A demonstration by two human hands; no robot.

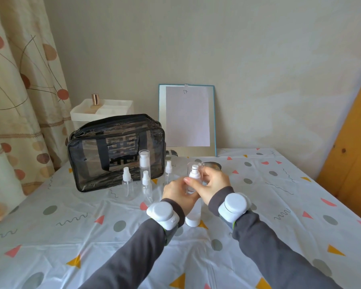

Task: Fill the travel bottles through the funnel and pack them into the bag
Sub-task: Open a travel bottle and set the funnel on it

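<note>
Both hands hold a clear pump bottle (193, 180) with a white pump head above the table's middle. My left hand (178, 191) grips its body. My right hand (214, 184) holds its upper part and a clear cap (197, 166). Three small clear spray bottles (127, 182) (146, 185) (168, 171) and a taller capped pump bottle (144, 161) stand in front of the black transparent bag (115, 151), which is zipped shut. A white bottle (193, 215) stands cap-down beneath my wrists. A metal funnel (212, 165) lies partly hidden behind my right hand.
A mirror with a paper sheet (187, 117) leans on the wall behind. A white organiser tray (104, 110) with a gold-capped bottle sits behind the bag. A curtain hangs at left and a wooden panel (350, 159) stands at right. The patterned tablecloth (71, 236) covers the table.
</note>
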